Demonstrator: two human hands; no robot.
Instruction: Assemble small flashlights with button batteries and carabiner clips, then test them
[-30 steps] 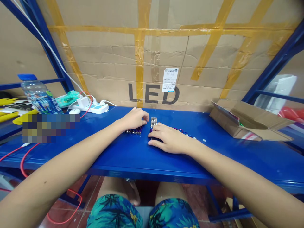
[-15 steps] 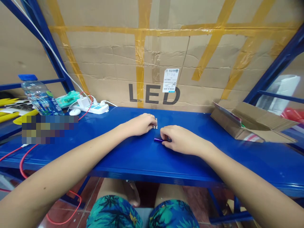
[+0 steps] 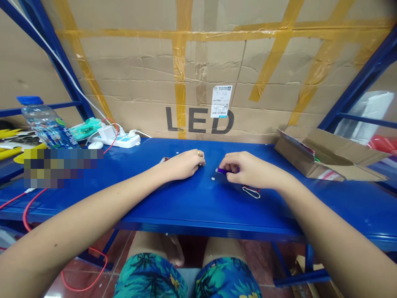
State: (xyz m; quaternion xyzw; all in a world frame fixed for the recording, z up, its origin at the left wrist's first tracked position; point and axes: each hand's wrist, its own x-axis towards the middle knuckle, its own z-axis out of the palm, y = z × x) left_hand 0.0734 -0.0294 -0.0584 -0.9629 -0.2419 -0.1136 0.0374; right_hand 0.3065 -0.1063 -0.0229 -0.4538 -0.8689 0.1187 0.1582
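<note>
My left hand [image 3: 186, 164] rests on the blue table with its fingers curled round a row of small silver pieces [image 3: 203, 155], mostly hidden by the fingertips. To its right, my right hand [image 3: 246, 167] pinches a short purple metal tube [image 3: 223, 170], its silvery end pointing left. A wire-like silver clip with a red part [image 3: 252, 192] shows below that hand; whether it is joined to the tube is hidden. A small round silver disc [image 3: 213, 179] lies between the hands, and another pale disc [image 3: 177, 152] lies behind my left wrist.
A red and silver object [image 3: 165, 159] is partly hidden behind my left forearm. At left stand a water bottle [image 3: 46, 124] and a white power strip [image 3: 125, 140] with plugs and cables. An open cardboard box [image 3: 310, 163] sits at right, and a large taped carton [image 3: 139, 87] forms the back.
My right hand has moved right and slightly back with the purple tube. The silver disc and clip have come into view, along with the red and silver object by my left forearm.
</note>
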